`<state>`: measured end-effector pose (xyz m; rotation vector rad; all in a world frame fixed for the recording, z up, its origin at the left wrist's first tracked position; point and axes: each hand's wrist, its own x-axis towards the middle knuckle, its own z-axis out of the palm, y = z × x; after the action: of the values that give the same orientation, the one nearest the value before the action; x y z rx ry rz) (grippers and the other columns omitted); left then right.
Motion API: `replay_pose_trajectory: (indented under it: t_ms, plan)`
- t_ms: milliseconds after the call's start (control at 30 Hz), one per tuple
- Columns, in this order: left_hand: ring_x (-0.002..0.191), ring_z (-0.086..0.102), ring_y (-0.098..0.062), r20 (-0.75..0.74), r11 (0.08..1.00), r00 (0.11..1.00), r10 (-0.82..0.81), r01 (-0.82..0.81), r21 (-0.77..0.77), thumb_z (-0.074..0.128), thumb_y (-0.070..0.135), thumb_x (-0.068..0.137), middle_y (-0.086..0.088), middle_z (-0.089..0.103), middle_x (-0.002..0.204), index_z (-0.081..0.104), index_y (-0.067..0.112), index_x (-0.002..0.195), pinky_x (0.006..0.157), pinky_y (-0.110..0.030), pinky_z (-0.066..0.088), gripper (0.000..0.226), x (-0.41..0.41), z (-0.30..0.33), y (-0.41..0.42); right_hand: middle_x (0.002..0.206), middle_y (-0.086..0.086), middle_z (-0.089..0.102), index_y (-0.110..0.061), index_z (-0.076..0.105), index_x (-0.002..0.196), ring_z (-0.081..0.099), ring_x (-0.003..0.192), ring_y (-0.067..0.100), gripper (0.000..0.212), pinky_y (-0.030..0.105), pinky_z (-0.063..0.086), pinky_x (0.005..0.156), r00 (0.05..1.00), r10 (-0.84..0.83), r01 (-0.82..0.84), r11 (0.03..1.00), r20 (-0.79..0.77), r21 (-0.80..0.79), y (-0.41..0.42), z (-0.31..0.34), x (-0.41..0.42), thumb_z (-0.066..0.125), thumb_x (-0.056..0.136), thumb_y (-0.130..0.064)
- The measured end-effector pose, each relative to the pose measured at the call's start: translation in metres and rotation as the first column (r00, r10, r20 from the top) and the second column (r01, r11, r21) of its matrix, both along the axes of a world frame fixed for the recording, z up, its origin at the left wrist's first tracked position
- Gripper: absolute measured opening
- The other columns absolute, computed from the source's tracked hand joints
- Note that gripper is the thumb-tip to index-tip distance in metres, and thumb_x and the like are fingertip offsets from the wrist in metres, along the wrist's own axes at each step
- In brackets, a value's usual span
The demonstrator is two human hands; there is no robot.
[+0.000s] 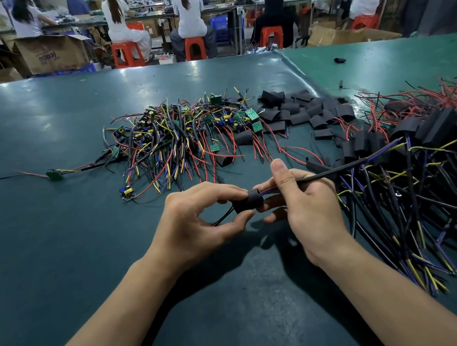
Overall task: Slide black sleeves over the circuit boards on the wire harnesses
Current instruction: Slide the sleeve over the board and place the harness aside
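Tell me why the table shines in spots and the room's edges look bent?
Head view: overhead lights leave pale glare patches on the green table; the wide lens bows the far edge and the pillar at right; both hands, left hand and right hand, cast soft dark shadows below; the workers behind look slightly soft.

The mat [55,260] covering the table is smooth dark green sheet with a dull sheen, reflecting overhead light in soft patches toward its far edge. The sleeve [248,204] between the hands is matt black, as are the loose sleeves [301,110] near the mat's right edge. The wires [176,151] carry glossy plastic insulation in red, yellow, blue and black.
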<state>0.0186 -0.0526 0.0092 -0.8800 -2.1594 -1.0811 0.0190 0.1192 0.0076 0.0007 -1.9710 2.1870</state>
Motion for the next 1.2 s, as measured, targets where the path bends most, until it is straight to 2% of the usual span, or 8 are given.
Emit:
replay_pose_trajectory:
  t_ms: [500, 567, 633, 733, 833, 1000, 1100, 1200]
  plan:
    - [0.084, 0.072, -0.015, -0.004, 1.000, 1.000, 0.007, -0.007, -0.006, 0.084, 0.012, 0.072, -0.002, 0.074, 0.094, 0.075, 0.003, 0.097, 0.078, -0.034, 0.057, 0.029, 0.000, 0.000, -0.001, 0.067, 0.006, 0.072, -0.020, 0.070, 0.066, 0.069, 0.055, 0.025, 0.044, 0.031, 0.055, 0.049, 0.998, -0.047, 0.047, 0.999, -0.045, 0.015, 0.000, 0.001, 0.000, 0.052, 0.100, -0.041]
    - [0.087, 0.071, -0.015, -0.035, 1.000, 0.999, 0.008, -0.009, -0.013, 0.084, 0.011, 0.073, -0.003, 0.074, 0.096, 0.075, 0.001, 0.098, 0.079, -0.035, 0.057, 0.028, -0.001, -0.001, -0.002, 0.070, 0.005, 0.071, -0.020, 0.067, 0.077, 0.068, 0.056, 0.023, 0.031, 0.028, 0.053, 0.045, 0.999, 0.023, -0.024, 0.998, -0.032, -0.057, 0.002, 0.002, 0.000, 0.057, 0.096, -0.043]
    - [0.091, 0.071, -0.015, -0.073, 1.000, 0.997, 0.014, -0.015, -0.008, 0.084, 0.007, 0.074, -0.005, 0.074, 0.100, 0.075, 0.001, 0.099, 0.081, -0.036, 0.057, 0.028, -0.001, -0.001, -0.002, 0.067, 0.003, 0.068, -0.020, 0.063, 0.089, 0.063, 0.052, 0.021, 0.037, 0.027, 0.050, 0.042, 0.984, 0.173, -0.170, 0.983, 0.043, -0.074, 0.004, 0.003, 0.002, 0.063, 0.083, -0.056]
    - [0.100, 0.070, -0.017, -0.106, 1.000, 0.994, -0.010, 0.009, -0.007, 0.081, 0.005, 0.077, -0.006, 0.072, 0.109, 0.074, 0.001, 0.102, 0.085, -0.039, 0.057, 0.027, -0.002, -0.002, -0.002, 0.055, 0.001, 0.061, -0.022, 0.072, 0.073, 0.055, 0.041, 0.014, 0.041, 0.022, 0.043, 0.038, 0.950, 0.268, -0.285, 0.954, 0.160, 0.096, 0.006, 0.003, 0.006, 0.063, 0.080, -0.060]
    - [0.110, 0.066, -0.021, -0.153, 0.998, 0.986, 0.058, -0.061, -0.014, 0.076, 0.004, 0.081, -0.008, 0.068, 0.118, 0.071, 0.000, 0.109, 0.092, -0.040, 0.054, 0.029, -0.003, -0.002, -0.002, 0.053, 0.003, 0.060, -0.016, 0.072, 0.068, 0.054, 0.042, 0.015, 0.040, 0.020, 0.040, 0.037, 0.982, 0.165, -0.168, 0.985, 0.091, 0.028, 0.007, 0.007, 0.004, 0.061, 0.092, -0.045]
    - [0.089, 0.064, -0.023, -0.217, 0.977, 0.953, 0.214, -0.211, 0.037, 0.069, 0.001, 0.082, -0.006, 0.070, 0.097, 0.072, -0.002, 0.100, 0.083, -0.037, 0.052, 0.019, -0.004, -0.002, -0.002, 0.057, 0.002, 0.064, -0.009, 0.064, 0.082, 0.057, 0.040, 0.012, 0.033, 0.019, 0.042, 0.035, 0.964, -0.265, 0.255, 0.922, 0.007, -0.290, 0.027, 0.020, -0.008, 0.048, 0.103, -0.028]
    - [0.087, 0.061, -0.024, -0.181, 0.963, 0.948, 0.261, -0.270, -0.024, 0.070, 0.008, 0.082, -0.003, 0.069, 0.092, 0.073, 0.001, 0.096, 0.083, -0.039, 0.050, 0.015, -0.007, -0.006, -0.003, 0.079, 0.010, 0.068, -0.012, 0.056, 0.101, 0.063, 0.047, 0.017, 0.020, 0.021, 0.046, 0.039, 0.955, -0.282, 0.290, 0.824, 0.092, -0.486, 0.034, 0.022, -0.009, 0.045, 0.104, -0.029]
    - [0.097, 0.061, -0.029, -0.124, 0.895, 0.901, 0.416, -0.430, -0.116, 0.069, 0.022, 0.082, -0.003, 0.070, 0.101, 0.074, 0.008, 0.099, 0.091, -0.044, 0.047, 0.022, -0.015, -0.011, -0.011, 0.082, 0.010, 0.065, -0.012, 0.056, 0.100, 0.061, 0.045, 0.017, 0.023, 0.021, 0.044, 0.038, 0.957, -0.262, 0.290, 0.849, 0.123, -0.442, 0.031, 0.018, -0.008, 0.043, 0.104, -0.031]
